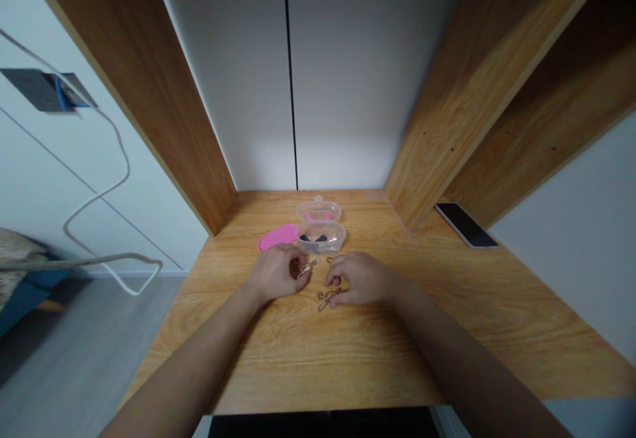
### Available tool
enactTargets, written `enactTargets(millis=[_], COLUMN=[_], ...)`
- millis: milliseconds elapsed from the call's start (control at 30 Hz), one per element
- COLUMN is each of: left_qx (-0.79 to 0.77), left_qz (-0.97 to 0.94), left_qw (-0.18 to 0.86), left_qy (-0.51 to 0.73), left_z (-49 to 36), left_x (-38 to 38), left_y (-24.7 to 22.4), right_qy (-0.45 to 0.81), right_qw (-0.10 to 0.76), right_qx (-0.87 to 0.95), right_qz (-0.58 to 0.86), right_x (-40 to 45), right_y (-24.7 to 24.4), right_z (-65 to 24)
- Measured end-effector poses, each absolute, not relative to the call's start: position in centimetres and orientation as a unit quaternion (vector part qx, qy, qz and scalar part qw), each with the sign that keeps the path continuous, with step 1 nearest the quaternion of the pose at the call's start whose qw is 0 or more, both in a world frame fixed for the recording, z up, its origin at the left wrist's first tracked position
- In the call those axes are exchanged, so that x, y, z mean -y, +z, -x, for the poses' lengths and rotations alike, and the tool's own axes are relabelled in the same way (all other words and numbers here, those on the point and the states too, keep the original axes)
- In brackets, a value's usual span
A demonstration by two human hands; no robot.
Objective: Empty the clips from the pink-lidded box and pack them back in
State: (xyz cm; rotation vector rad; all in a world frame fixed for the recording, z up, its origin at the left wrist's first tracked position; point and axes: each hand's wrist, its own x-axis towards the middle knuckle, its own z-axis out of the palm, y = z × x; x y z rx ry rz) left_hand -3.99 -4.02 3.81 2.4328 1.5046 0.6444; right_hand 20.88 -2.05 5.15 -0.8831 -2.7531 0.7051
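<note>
**Bent gold wire pieces (pixel 328 299) at the fingertips**

The landmark is a clear plastic box (pixel 320 238) with its lid (pixel 318 211) open on the far side, standing on a light oak-grain desk (pixel 278 358). Small dark items (pixel 312 238) lie inside the box, and a pink piece (pixel 318 216) sits in the lid. A flat pink oval pad (pixel 277 237) lies just left of the box, and a black smartphone (pixel 466 224) lies well to its right.

The gold wire pieces lie just in front of the box. The person's left hand (pixel 275 272) is half closed, with a short gold wire piece (pixel 308 268) coming out from its fingertips. It may be pinched there, but the fingers hide too much to be sure. The right hand (pixel 365 279) is also half closed, palm down, with its fingertips on or just over the larger tangle of wire on the wood. Whether it has a firm hold, I cannot tell.

Both forearms slant in from the lower corners and converge in front of the box, with the wrists low. Wire this thin probably handles best in a light thumb-and-fingertip pinch, low over the wood, with the wrists steady so that small turns come from the fingers.
</note>
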Motion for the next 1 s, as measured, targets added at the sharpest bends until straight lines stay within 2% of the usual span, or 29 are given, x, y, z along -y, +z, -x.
enactTargets(millis=[267, 433, 533, 667, 833, 1000], left_qx=[-0.498, -0.48, -0.461, -0.428, -0.37, -0.349], left_qz=[-0.825, -0.825, -0.81, -0.78, -0.768, -0.717], left_qw=[0.131, 0.142, 0.187, 0.272, 0.317, 0.39], left_qy=[0.231, 0.262, 0.311, 0.366, 0.417, 0.461], left_z=[4.0, 4.2, 4.1, 3.9, 3.7, 3.5], left_x=[4.1, 4.2, 4.2, 4.0, 3.8, 3.6], left_y=[3.8, 3.7, 3.2, 2.4, 2.7, 2.9], right_qy=[0.273, 0.313, 0.346, 0.358, 0.357, 0.375], right_qw=[0.146, 0.167, 0.189, 0.256, 0.36, 0.429], right_qx=[0.919, 0.884, 0.855, 0.832, 0.788, 0.744], right_qz=[0.244, 0.305, 0.338, 0.337, 0.349, 0.35], right_x=[2.3, 2.3, 2.3, 2.4, 2.6, 2.3], right_y=[4.0, 3.9, 3.8, 3.7, 3.8, 3.4], right_z=[-20.4, -20.5, -20.6, -20.4, -19.9, -19.0])
